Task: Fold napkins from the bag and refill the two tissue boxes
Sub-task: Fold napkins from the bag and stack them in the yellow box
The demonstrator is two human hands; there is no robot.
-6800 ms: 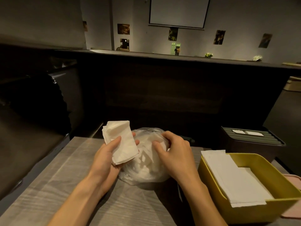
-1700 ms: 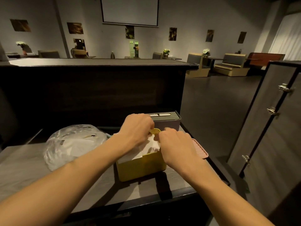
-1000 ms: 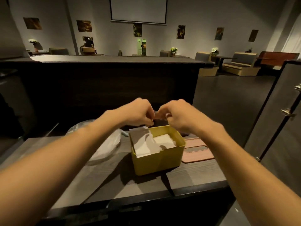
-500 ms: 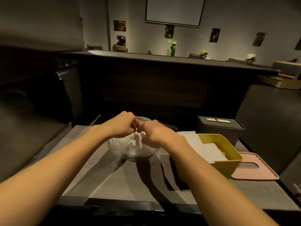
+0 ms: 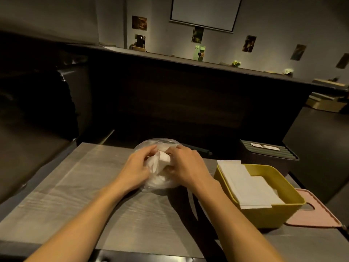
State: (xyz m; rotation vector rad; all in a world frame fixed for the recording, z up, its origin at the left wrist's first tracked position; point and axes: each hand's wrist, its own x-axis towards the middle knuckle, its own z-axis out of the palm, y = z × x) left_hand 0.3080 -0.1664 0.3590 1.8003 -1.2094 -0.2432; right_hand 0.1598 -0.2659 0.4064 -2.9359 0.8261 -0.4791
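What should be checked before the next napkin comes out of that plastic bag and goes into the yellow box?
1. Both hands at the bag: ok. The left hand and right hand are on the plastic bag.
2. Napkin in the grip: ok, a white napkin is pinched between them.
3. Single napkin or several: cannot tell.
4. Yellow box open: ok, its pink lid lies beside it.
5. Room in the box: ok, though one folded stack overhangs the near rim.
6. Dark box open: not ok, lid on.
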